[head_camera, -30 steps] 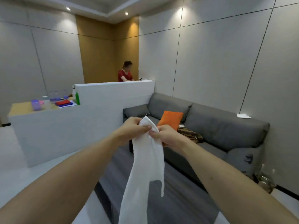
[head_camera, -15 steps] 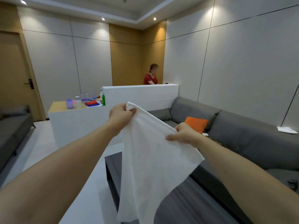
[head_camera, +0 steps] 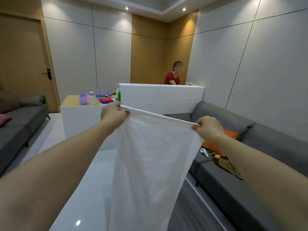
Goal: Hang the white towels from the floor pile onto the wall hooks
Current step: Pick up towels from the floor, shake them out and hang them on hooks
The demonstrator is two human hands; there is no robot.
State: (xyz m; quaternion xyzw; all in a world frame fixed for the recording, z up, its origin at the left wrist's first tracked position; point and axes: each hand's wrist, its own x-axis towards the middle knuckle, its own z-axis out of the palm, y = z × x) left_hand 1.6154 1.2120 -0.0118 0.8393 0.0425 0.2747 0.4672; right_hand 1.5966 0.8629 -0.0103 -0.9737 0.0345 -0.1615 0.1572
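White towel (head_camera: pixel 150 164) stretched out; left hand (head_camera: pixel 113 114), right hand (head_camera: pixel 209 129) each pinch top corner.

A plain white towel (head_camera: pixel 153 164) fills the centre of the frame. The sofa (head_camera: pixel 250 189) at right is dark grey and carries an orange cushion (head_camera: pixel 228 135), a small white controller (head_camera: pixel 204 152) and a brown-and-orange patterned cloth (head_camera: pixel 226 164). A second grey sofa (head_camera: pixel 18 120) at left holds a dusty pink cushion (head_camera: pixel 4 118). The counter (head_camera: pixel 158 97) in the middle is white with a tan top; on it stand a purple cup (head_camera: pixel 83 99), a green bottle (head_camera: pixel 119 96) and folded red and blue cloths (head_camera: pixel 106 100). The walls (head_camera: pixel 266 64) are pale grey panels with dark seams, tan wood in the far corner. The door (head_camera: pixel 21 64) at upper left is tan. The person (head_camera: pixel 173 75) behind the counter wears red.
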